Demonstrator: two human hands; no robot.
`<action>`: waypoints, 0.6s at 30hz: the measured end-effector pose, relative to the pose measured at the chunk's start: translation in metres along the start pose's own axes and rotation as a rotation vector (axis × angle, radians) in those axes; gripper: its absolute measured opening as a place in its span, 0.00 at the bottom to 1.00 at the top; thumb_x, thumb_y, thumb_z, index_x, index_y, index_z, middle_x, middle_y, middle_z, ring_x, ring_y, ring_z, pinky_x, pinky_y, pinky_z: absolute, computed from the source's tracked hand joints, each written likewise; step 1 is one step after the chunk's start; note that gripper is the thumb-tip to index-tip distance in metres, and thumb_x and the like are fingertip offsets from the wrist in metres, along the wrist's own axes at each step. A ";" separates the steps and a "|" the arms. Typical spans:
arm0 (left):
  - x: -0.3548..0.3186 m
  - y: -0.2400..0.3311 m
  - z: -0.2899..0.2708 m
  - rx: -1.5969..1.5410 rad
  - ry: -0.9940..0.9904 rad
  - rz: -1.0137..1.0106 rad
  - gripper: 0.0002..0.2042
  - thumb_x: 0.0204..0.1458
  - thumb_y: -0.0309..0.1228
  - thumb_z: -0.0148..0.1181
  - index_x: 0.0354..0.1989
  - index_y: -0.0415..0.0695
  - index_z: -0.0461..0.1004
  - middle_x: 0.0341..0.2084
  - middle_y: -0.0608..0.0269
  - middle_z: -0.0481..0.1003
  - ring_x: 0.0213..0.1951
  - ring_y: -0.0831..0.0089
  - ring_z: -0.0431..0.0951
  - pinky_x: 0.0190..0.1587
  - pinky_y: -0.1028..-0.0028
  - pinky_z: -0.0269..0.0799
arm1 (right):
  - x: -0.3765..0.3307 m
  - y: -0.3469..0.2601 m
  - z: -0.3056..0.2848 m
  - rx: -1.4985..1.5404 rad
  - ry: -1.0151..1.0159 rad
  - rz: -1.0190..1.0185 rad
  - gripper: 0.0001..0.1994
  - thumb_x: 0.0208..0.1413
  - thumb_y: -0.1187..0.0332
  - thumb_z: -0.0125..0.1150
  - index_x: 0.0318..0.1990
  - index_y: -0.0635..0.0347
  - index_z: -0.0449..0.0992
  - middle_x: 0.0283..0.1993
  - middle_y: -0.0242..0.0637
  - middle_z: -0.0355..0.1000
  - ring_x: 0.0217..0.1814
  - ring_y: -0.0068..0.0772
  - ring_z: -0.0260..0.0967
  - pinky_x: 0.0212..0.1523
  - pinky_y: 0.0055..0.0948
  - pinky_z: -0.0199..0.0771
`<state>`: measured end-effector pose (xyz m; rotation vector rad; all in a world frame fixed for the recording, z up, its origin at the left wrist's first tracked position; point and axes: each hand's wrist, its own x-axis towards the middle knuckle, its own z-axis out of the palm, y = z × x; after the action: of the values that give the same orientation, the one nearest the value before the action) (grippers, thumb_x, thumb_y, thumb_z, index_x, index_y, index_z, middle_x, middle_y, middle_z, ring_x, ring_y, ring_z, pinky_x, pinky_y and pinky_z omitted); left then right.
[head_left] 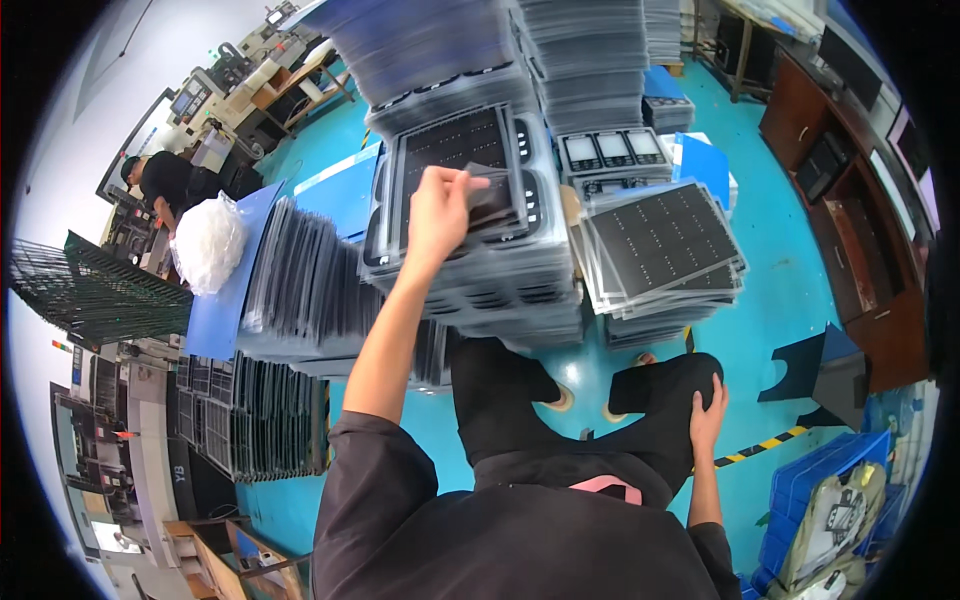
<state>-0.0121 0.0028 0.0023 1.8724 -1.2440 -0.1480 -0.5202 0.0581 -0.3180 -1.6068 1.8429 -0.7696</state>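
I see L hand (pixel 440 208) pinching what looks like clear film (pixel 490 192) over dark panel (pixel 440 150), atop ctr stack (pixel 505 285); R hand (pixel 708 408) rests, fingers spread, on knee (pixel 672 376). Prob. partway: film seems part raised, remainder I can't tell.

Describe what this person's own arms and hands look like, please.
The left hand and right hand are human and ungloved. The forearms are bare too, with no cables, markings or wristbands visible. Loose, dark short sleeves cover the upper arms.
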 end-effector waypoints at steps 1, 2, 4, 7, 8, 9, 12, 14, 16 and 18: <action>0.007 -0.007 -0.007 -0.114 0.011 0.025 0.10 0.70 0.32 0.53 0.41 0.36 0.68 0.37 0.57 0.86 0.27 0.75 0.80 0.35 0.70 0.75 | 0.008 0.010 0.000 0.112 -0.037 0.031 0.28 0.65 0.65 0.61 0.72 0.54 0.65 0.76 0.51 0.57 0.78 0.51 0.55 0.76 0.42 0.54; 0.003 -0.012 -0.001 -0.205 0.044 0.104 0.10 0.70 0.32 0.51 0.42 0.36 0.68 0.38 0.56 0.86 0.29 0.73 0.81 0.36 0.70 0.76 | 0.019 0.022 -0.003 0.224 -0.079 0.060 0.27 0.66 0.65 0.60 0.71 0.58 0.65 0.74 0.50 0.61 0.77 0.48 0.57 0.75 0.41 0.55; -0.007 -0.001 0.002 -0.234 0.128 0.275 0.07 0.71 0.29 0.49 0.44 0.37 0.66 0.40 0.52 0.85 0.38 0.67 0.86 0.40 0.66 0.78 | 0.036 -0.013 -0.012 0.541 -0.078 0.228 0.21 0.69 0.68 0.55 0.67 0.65 0.68 0.68 0.48 0.69 0.72 0.41 0.63 0.73 0.38 0.60; -0.041 0.053 -0.027 -0.152 -0.090 0.156 0.06 0.70 0.27 0.49 0.45 0.37 0.65 0.41 0.52 0.85 0.35 0.63 0.86 0.37 0.67 0.77 | 0.012 -0.221 -0.097 0.649 -0.270 -0.320 0.19 0.72 0.68 0.50 0.66 0.66 0.68 0.63 0.49 0.73 0.68 0.40 0.69 0.70 0.38 0.66; -0.048 0.043 -0.020 -0.308 -0.134 0.246 0.06 0.70 0.28 0.50 0.46 0.37 0.65 0.41 0.52 0.85 0.37 0.63 0.86 0.38 0.68 0.78 | 0.012 -0.263 -0.102 0.698 -0.409 -0.413 0.20 0.73 0.67 0.50 0.67 0.66 0.68 0.62 0.49 0.74 0.66 0.39 0.71 0.68 0.37 0.68; -0.062 0.065 -0.024 -0.157 -0.278 0.116 0.07 0.70 0.28 0.50 0.46 0.37 0.65 0.40 0.51 0.85 0.41 0.61 0.87 0.41 0.68 0.79 | 0.015 -0.292 -0.102 0.729 -0.540 -0.489 0.20 0.73 0.66 0.50 0.67 0.66 0.67 0.61 0.48 0.75 0.64 0.39 0.73 0.66 0.36 0.70; -0.096 0.063 -0.016 -0.222 -0.328 0.180 0.07 0.69 0.29 0.51 0.46 0.38 0.65 0.39 0.50 0.85 0.44 0.53 0.86 0.43 0.64 0.79 | 0.022 -0.365 -0.073 0.943 -0.857 -0.200 0.21 0.70 0.61 0.57 0.62 0.65 0.69 0.52 0.45 0.78 0.54 0.33 0.77 0.57 0.32 0.75; -0.108 0.065 -0.012 -0.185 -0.328 0.155 0.07 0.68 0.30 0.52 0.45 0.38 0.67 0.37 0.51 0.85 0.42 0.53 0.86 0.42 0.64 0.79 | 0.023 -0.380 -0.040 0.882 -0.846 -0.052 0.17 0.68 0.58 0.61 0.54 0.62 0.71 0.39 0.32 0.74 0.38 0.20 0.73 0.45 0.24 0.76; -0.117 0.062 -0.013 -0.248 -0.269 0.139 0.07 0.67 0.30 0.53 0.44 0.38 0.67 0.36 0.52 0.85 0.41 0.53 0.86 0.41 0.65 0.79 | 0.021 -0.382 -0.020 0.805 -0.826 -0.029 0.16 0.67 0.58 0.63 0.50 0.60 0.70 0.36 0.27 0.70 0.34 0.14 0.67 0.40 0.22 0.75; -0.121 0.061 -0.016 -0.271 -0.285 0.057 0.07 0.67 0.29 0.54 0.44 0.38 0.68 0.35 0.53 0.86 0.39 0.53 0.86 0.40 0.65 0.78 | 0.017 -0.383 -0.013 0.801 -0.934 -0.032 0.16 0.69 0.60 0.61 0.55 0.62 0.71 0.42 0.30 0.74 0.38 0.16 0.71 0.43 0.23 0.76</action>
<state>-0.1063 0.1008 0.0146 1.6169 -1.3897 -0.5412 -0.2776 -0.0011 -0.0265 -1.1335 0.6995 -0.5125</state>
